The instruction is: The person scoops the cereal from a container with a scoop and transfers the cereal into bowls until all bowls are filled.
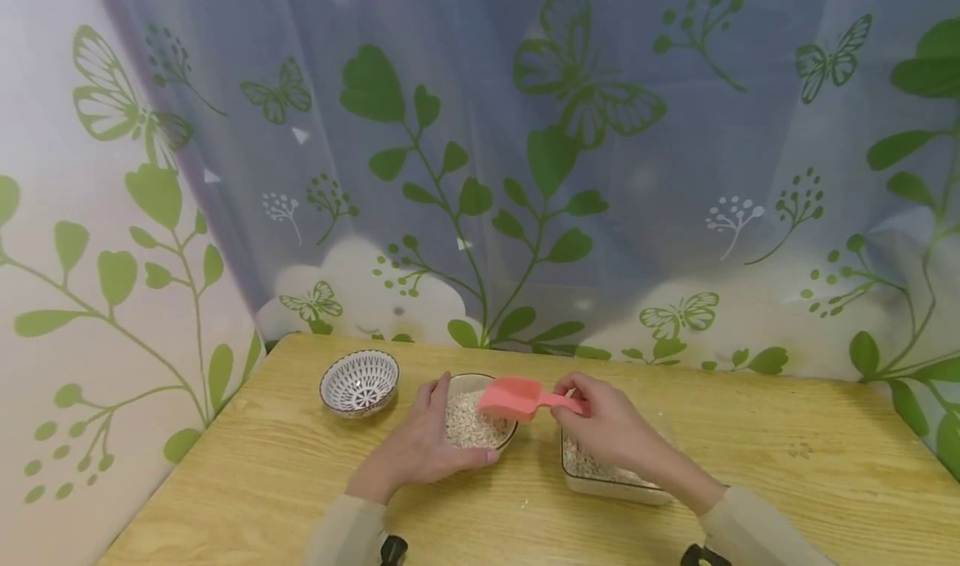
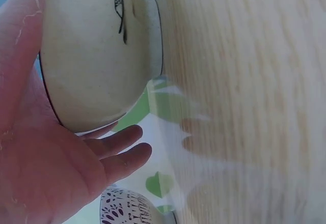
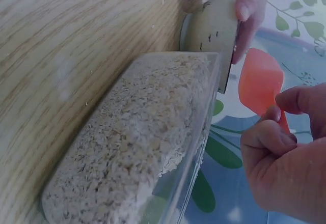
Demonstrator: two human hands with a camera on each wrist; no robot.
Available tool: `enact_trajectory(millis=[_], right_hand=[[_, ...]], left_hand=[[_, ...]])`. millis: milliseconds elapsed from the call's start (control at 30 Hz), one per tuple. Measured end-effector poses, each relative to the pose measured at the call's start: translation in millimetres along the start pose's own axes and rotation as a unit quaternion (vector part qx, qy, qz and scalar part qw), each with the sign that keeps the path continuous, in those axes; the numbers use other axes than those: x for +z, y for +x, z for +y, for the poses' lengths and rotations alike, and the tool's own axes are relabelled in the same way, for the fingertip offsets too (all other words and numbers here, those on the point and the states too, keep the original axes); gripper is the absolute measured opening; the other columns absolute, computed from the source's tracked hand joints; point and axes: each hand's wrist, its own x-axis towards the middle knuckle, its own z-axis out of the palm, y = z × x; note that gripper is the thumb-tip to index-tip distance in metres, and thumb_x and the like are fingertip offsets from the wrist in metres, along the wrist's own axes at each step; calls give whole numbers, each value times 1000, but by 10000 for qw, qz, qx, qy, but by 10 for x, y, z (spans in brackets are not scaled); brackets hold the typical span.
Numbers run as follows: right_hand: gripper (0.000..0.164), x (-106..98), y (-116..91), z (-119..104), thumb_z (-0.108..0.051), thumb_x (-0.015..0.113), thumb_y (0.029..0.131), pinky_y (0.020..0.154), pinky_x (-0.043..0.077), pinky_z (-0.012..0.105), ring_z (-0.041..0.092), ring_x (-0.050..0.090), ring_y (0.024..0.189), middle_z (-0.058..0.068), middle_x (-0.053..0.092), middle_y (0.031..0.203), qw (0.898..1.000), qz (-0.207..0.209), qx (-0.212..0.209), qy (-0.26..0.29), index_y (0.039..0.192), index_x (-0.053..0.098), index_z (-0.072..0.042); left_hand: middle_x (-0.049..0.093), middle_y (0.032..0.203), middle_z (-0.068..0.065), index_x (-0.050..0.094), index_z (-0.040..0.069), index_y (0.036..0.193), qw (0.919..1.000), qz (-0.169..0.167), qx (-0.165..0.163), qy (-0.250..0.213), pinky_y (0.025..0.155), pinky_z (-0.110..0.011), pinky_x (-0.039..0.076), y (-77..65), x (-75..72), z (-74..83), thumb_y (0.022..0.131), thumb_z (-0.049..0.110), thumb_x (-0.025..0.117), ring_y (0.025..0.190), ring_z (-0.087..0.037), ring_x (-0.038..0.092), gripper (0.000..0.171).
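Note:
My left hand [image 1: 422, 443] holds a cream bowl [image 2: 97, 56] from its left side, thumb at the near side and fingers round the far side. Pale oat flakes [image 1: 465, 426] lie inside that bowl, which stands on the table. A pink scoop [image 1: 512, 398] is tilted over the bowl's right part, its handle pinched between the thumb and fingers of my right hand [image 1: 609, 423]. Below the right hand stands a clear rectangular container [image 1: 618, 489] of oat flakes, partly hidden by that hand and forearm. The right wrist view shows the flakes through its wall.
A small patterned bowl [image 1: 360, 383] stands to the left of the left hand. The wooden table [image 1: 247, 466] meets a curtain [image 1: 480, 216] printed with leaves and butterflies along its back edge. A few small flakes lie on the table between bowl and container.

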Motion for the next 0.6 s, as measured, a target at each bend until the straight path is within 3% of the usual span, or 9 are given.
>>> enact_trajectory(millis=[333, 600], right_hand=[[17, -204, -133, 37, -16, 63, 99, 47, 34, 21, 8, 37, 55, 1, 49, 71, 9998, 66, -12, 208, 113, 64, -7], [25, -423, -266, 148, -21, 64, 101, 47, 36, 23, 7, 38, 57, 3, 54, 77, 9992, 194, 149, 326, 120, 61, -5]], left_hand=[[33, 159, -24, 14, 6, 164, 9998, 174, -133, 31, 108, -59, 49, 95, 38, -20, 66, 80, 75, 132, -45, 54, 138], [33, 157, -22, 13, 7, 165, 9993, 292, -229, -43, 105, -57, 52, 339, 49, -69, 65, 76, 79, 129, -44, 56, 138]])
